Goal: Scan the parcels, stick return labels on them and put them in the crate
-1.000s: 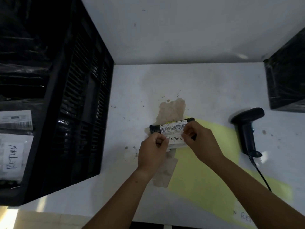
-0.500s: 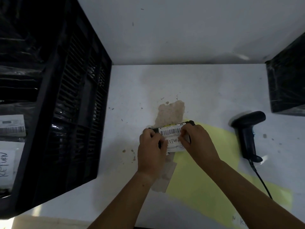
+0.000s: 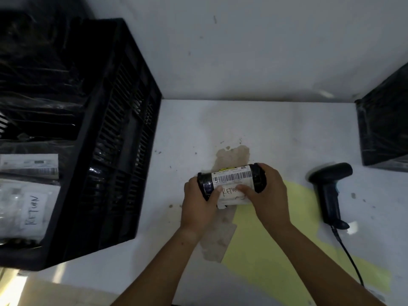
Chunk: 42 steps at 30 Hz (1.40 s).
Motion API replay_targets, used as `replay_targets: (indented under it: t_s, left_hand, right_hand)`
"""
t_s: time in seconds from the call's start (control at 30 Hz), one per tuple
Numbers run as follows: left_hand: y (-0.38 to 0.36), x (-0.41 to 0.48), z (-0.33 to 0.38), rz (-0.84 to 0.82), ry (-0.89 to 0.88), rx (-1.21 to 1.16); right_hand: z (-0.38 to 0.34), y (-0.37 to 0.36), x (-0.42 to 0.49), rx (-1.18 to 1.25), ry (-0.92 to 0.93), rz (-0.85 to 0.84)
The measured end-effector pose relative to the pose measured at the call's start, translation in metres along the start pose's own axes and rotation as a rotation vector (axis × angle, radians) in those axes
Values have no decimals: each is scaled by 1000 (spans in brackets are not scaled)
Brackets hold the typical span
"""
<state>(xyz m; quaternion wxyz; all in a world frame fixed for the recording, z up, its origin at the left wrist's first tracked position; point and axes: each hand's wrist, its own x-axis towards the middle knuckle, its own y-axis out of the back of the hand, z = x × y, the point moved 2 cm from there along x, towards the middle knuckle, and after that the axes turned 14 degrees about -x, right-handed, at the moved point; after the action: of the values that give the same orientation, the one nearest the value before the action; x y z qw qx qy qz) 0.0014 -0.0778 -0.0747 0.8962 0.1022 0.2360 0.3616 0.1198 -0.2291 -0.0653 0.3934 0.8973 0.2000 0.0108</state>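
one black parcel (image 3: 204, 184) clamped in curled left hand (image 3: 198, 206) and right hand (image 3: 270, 199), thumbs pressing its handwritten "return" label (image 3: 230, 195) below an "spx" barcode sticker (image 3: 231, 176).

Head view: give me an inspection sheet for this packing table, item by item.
Surface: white table, speckled, with a brown worn patch.
Job's things: black parcel with return label below its barcode label; scanner lying at right; black crate holding labelled parcels.
Clutter: yellow sheet under the forearms.
Hands: left hand and right hand grip the parcel's ends, thumbs on the return label.
Cables: scanner cable runs toward the near edge.
Surroundings: white wall; black wrapped bundle at right.
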Motion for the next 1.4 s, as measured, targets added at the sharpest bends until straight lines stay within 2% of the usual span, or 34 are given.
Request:
replay_targets:
  t_s: [0.17,0.33,0.57,0.7,0.87,1.07,1.17,1.23,1.33,1.4]
  left_hand:
    - [24,-27,44,45,-110,-89]
    - [54,-59,79,28,-246,-47]
    - [112,-101,116,170,-420,-137]
    - [179,-104,142,236,-489,-100]
    - [287,-90,152,212,-586,-77]
    - [414,-46,143,245,-733,181]
    - [474,-7,117,296,-698,354]
    - [505,19,93,292,-588,460]
    - [524,43,57,191,-428,500]
    - [526,50,36,173,-404,539]
  right_hand:
    - [-31,40,-20,198,-39,77]
    - [-52,75,-49,373,-49,29]
    - [-109,93,-74,499,32,-39]
    - [-164,78,-80,525,94,-77]
    - [-256,46,-82,559,197,-109]
    - [-361,-16,-69,476,289,-164]
    - [-394,-49,-58,412,286,-164]
    - [-409,-72,-50,370,263,-183]
    - [-421,-101,-36,346,136,-233]
    - [-427,-115,-30,368,49,-262]
